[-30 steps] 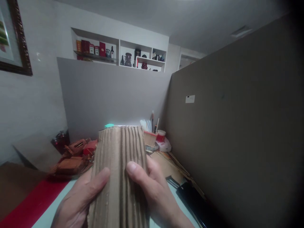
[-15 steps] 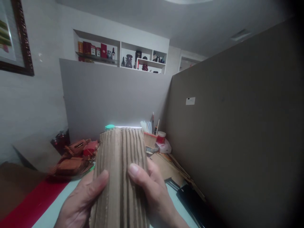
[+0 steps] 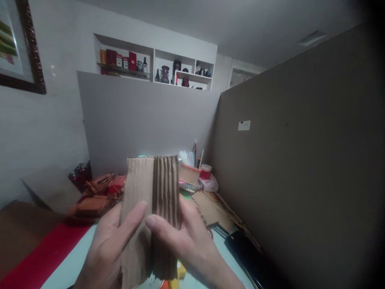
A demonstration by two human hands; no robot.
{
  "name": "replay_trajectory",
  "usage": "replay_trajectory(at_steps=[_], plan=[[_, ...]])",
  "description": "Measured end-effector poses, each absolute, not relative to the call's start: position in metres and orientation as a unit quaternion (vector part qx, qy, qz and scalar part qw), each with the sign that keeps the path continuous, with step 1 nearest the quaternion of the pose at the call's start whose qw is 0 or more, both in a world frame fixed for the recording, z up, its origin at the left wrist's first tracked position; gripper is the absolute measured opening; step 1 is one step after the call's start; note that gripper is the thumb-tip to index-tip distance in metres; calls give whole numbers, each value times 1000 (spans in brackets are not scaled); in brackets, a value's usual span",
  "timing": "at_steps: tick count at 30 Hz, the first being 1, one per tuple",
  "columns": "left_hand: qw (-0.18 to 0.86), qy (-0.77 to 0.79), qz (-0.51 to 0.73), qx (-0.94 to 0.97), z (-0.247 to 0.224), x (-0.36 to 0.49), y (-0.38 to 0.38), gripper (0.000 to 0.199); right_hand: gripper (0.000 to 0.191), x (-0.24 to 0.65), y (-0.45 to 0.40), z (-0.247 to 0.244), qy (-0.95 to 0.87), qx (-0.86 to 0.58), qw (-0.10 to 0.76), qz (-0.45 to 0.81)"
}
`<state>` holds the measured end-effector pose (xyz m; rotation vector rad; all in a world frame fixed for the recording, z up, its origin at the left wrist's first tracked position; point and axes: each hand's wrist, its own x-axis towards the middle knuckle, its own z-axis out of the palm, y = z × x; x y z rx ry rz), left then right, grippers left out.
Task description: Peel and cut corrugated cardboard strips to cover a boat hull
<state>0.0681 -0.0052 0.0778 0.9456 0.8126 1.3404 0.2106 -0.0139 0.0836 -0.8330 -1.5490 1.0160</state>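
A piece of corrugated cardboard (image 3: 140, 176) is held upright in front of me, with a crease or step down its middle. Its left part faces me light and fairly smooth; the right part is darker, with deep ridges. My left hand (image 3: 112, 241) grips the left edge, thumb lying on the front face. On the right edge, my right hand (image 3: 189, 237) has its thumb pressed near the middle line. The fingers of both hands are hidden behind the cardboard. Below it, part of a yellow object (image 3: 181, 269) shows on the table.
Reddish-brown leather-like items (image 3: 93, 206) are piled at the left, beside a red strip (image 3: 39, 257). A pen holder (image 3: 190, 174), a red-and-white tub (image 3: 205, 171), flat cardboard (image 3: 213, 210) and a black object (image 3: 249, 257) stand or lie at the right. Grey partitions (image 3: 144, 116) enclose the table.
The cardboard has been squeezed or folded narrower, its left part now turned smooth toward me. Both thumbs have come closer together, and its lower end has risen into view.
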Motion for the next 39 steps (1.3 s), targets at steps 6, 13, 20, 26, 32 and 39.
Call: replay_trajectory(at_steps=[6, 13, 20, 26, 32, 39], plan=[[492, 412, 554, 530, 79, 71, -4, 37, 19, 211, -13, 79, -674, -405, 531, 316], [672, 376, 498, 398, 86, 61, -11, 84, 18, 215, -12, 82, -596, -348, 543, 478], [740, 325, 505, 301, 85, 62, -17, 115, 25, 208, -13, 74, -525, -279, 594, 542], [765, 284, 515, 264, 80, 63, -19, 115, 24, 204, -17, 73, -497, -220, 606, 580], [779, 273, 498, 265, 74, 62, -18, 106, 23, 204, -20, 76, -492, -226, 606, 583], [812, 260, 462, 246, 79, 57, -17, 88, 24, 203, -23, 79, -466, -221, 609, 603]])
